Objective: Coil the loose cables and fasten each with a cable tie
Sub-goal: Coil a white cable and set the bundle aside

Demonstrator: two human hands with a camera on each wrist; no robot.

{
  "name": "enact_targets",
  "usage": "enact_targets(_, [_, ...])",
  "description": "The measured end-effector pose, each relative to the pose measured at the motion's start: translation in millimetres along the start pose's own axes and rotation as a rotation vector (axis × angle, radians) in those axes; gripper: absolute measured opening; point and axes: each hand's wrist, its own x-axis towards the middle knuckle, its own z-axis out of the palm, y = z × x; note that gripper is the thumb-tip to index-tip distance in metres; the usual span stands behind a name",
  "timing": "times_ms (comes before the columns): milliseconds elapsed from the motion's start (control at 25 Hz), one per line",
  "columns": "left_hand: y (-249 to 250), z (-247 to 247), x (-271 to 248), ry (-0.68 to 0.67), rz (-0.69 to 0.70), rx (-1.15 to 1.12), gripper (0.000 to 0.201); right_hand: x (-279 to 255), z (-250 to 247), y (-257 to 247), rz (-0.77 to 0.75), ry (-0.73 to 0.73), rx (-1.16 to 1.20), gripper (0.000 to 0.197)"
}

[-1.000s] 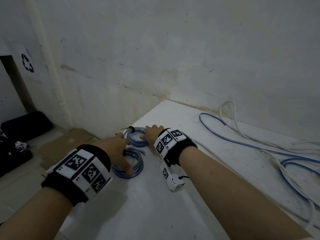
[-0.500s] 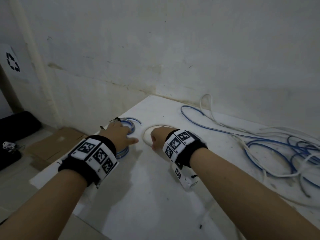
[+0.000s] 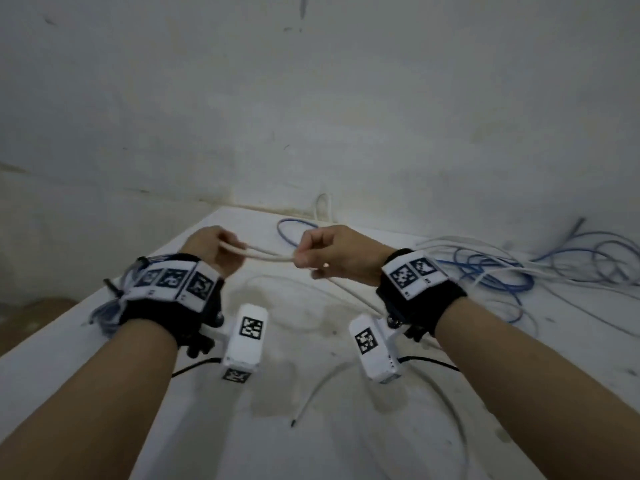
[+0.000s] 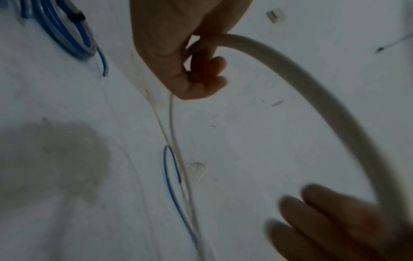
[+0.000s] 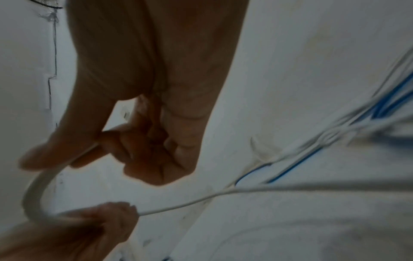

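A loose white cable (image 3: 268,257) is stretched in a short doubled loop between my two hands above the white table (image 3: 145,382). My left hand (image 3: 225,247) grips one bend of it in curled fingers (image 4: 210,70). My right hand (image 3: 303,256) pinches the cable (image 5: 35,190) between thumb and forefinger. From there the rest of the cable (image 5: 201,197) trails down onto the table. Coiled blue cables (image 4: 67,31) fastened with a black cable tie (image 4: 78,15) lie at the table's left edge, partly hidden behind my left wrist (image 3: 104,310).
A tangle of loose blue and white cables (image 3: 502,271) sprawls over the right side of the table up to the wall. One white cable's free end (image 3: 294,422) lies near the front middle. Brown cardboard (image 3: 34,306) lies on the floor at left.
Both hands have left the blue coils, taken up the white cable and lifted it off the table. The view has swung right, toward the tangle.
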Motion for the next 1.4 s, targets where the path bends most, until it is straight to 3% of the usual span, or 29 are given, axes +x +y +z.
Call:
enact_targets(40, [-2.7, 7.0, 1.4, -0.032, -0.031, -0.133, 0.033, -18.4, -17.5, 1.8, 0.027, 0.019, -0.029, 0.024])
enact_targets(120, [-13.5, 23.9, -3.1, -0.161, -0.045, -0.179, 0.033, -46.5, -44.5, 2.5, 0.020, 0.141, 0.028, 0.021])
enact_targets(280, [-49.3, 85.7, -33.5, -0.463, 0.100, 0.043, 0.027, -71.7, -75.8, -3.4, -0.219, 0.460, 0.724, 0.020])
enact_targets(320, [-55.3, 98.2, -41.0, -0.508, 0.131, 0.082, 0.024, -72.9, -79.8, -6.5, -0.254, 0.519, 0.764, 0.020])
enact_targets(400, [-58.2, 117.2, -51.2, -0.519, 0.157, 0.084, 0.023, -79.8, -84.8, -11.6, -0.233, 0.608, 0.504, 0.021])
enact_targets(480, [-54.0, 129.8, -53.7, -0.455, 0.135, 0.044, 0.031, -90.7, -87.8, -10.1, -0.228, 0.628, -0.033, 0.020])
enact_targets(560, [-50.5, 135.6, -55.1, -0.454, 0.125, 0.120, 0.036, -98.8, -88.4, -3.1, -0.306, 0.614, -0.548, 0.022])
enact_targets(640, [-50.9, 141.4, -62.1, -0.555, 0.136, 0.300, 0.037, -102.8, -88.2, 5.6, -0.459, 0.669, -0.803, 0.029])
enact_targets(720, [-50.9, 146.3, -71.7, -0.674, 0.154, 0.432, 0.037, -105.7, -88.3, 8.6, -0.630, 0.733, -0.909, 0.032])
enact_targets(840, [-41.8, 147.8, -80.0, -0.749, 0.209, 0.598, 0.039, -108.3, -88.4, 4.3, -0.738, 0.606, -0.937, 0.036])
enact_targets(920, [-37.2, 146.4, -81.3, -0.767, 0.254, 0.661, 0.041, -107.7, -88.9, 0.9, -0.784, 0.606, -0.977, 0.037])
enact_targets(1160, [-36.3, 140.5, -87.4, -0.776, 0.311, 0.314, 0.036, -97.3, -97.4, -15.8, -0.785, 0.914, -0.533, 0.034])
enact_targets(1240, [-34.0, 138.2, -83.8, -0.791, 0.353, 0.352, 0.036, -96.8, -94.7, -17.9, -0.786, 0.839, -0.643, 0.034])
enact_targets(1320, [-28.0, 138.6, -83.5, -0.823, 0.384, 0.452, 0.038, -97.4, -89.6, -18.2, -0.830, 0.760, -0.923, 0.035])
enact_targets(1400, [-22.1, 139.3, -87.3, -0.838, 0.395, 0.523, 0.040, -97.3, -88.1, -22.6, -0.890, 0.765, -1.104, 0.037])
